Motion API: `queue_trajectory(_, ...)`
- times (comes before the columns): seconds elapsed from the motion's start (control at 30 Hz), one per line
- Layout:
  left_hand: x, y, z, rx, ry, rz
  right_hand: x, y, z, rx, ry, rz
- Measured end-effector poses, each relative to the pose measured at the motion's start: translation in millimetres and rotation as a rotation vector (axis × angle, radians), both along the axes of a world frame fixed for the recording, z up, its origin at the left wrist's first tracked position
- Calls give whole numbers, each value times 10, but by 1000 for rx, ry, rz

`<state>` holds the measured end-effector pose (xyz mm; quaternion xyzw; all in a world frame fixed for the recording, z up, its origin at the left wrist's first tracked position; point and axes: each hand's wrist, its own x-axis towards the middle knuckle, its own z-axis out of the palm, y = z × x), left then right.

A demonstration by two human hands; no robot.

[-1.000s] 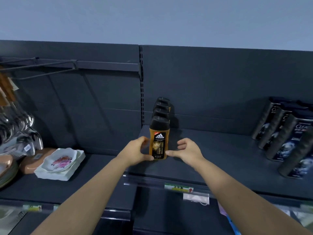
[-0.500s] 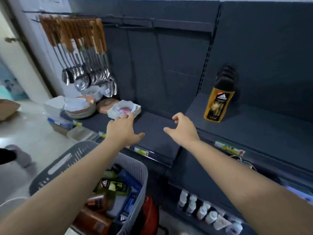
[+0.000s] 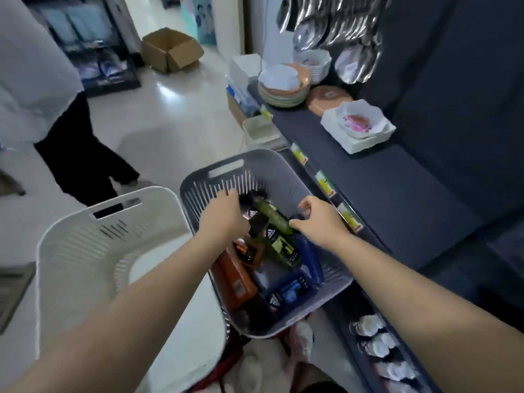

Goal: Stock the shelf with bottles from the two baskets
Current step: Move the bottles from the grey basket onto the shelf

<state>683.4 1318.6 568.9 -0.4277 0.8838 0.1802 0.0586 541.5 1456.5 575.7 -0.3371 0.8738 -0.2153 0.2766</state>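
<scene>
Both hands have dropped from the shelf edge into the grey basket [image 3: 226,165] since half a second ago, and the view has swung down and left with them. The left hand [image 3: 224,215] reaches in with its back to the camera and its fingers hidden by blur, so I cannot tell whether it grips anything. The right hand [image 3: 321,222] is loosely curled, thumb stretched toward the low end of a green bottle [image 3: 272,215], with nothing closed in it yet.

That green bottle lies on top of the pile, directly between the two hands. Its long axis runs diagonally, from the far end by the left fingertips to the near end by the right thumb. The right hand looks the nearer, so it seems best placed for the pick.

Under it lie a second green bottle [image 3: 282,246], orange bottles [image 3: 236,279] and a blue bottle [image 3: 289,293], all on their sides.

A white basket [image 3: 85,242] stands just beside the grey one, on the left; no bottles show inside it. The dark shelf [image 3: 397,188] runs along the right, with price tags [image 3: 326,182] on its lip, a white dish [image 3: 358,124] and stacked plates [image 3: 283,92] farther along, and ladles [image 3: 348,32] hanging above. On the pale floor [image 3: 170,123] sits a cardboard box [image 3: 170,46], and another person [image 3: 42,89] stands at the left.
</scene>
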Motion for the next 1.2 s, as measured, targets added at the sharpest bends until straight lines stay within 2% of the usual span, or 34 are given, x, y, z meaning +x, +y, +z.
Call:
queue_trajectory(0.2, -14, 351, -576, 200, -186, 226, 71, -484, -538, 80, -114, 221)
queue_trajectory(0.3, -47, 427, -807, 220, -203, 333, 93, -631, -767, 78, -148, 341)
queue_trajectory(0.47, -107, 393, -1007, 210, -158, 470, 83, -740, -993, 107, 13, 542)
queue_trajectory(0.57, -120, 325, -1122, 181, -247, 400, 60, -763, -1054, 145, 110, 615)
queue_trajectory(0.67, -144, 209, -1193, 276, -319, 359, -1, -782, -1108, 263, 46, 647)
queue_trajectory(0.73, -195, 49, -1208, 372, -334, 399, -33, -768, -1129, 268, 45, 672)
queue_trajectory(0.87, -245, -283, -1144, 506, -332, 492, -39, -716, -1097, 304, 207, 732)
queue_trajectory(0.97, -236, -368, -1122, 505, -319, 552, -17, -631, -1096, 339, 224, 755)
queue_trajectory(1.03, -224, -365, -1141, 483, -319, 591, 6, -555, -1118, 286, 185, 730)
queue_trajectory(1.1, -223, -360, -1138, 467, -278, 602, 16, -510, -1153, 257, 64, 622)
queue_trajectory(1.2, -246, -359, -1046, 445, -290, 457, -3, -531, -1214, 252, -128, 496)
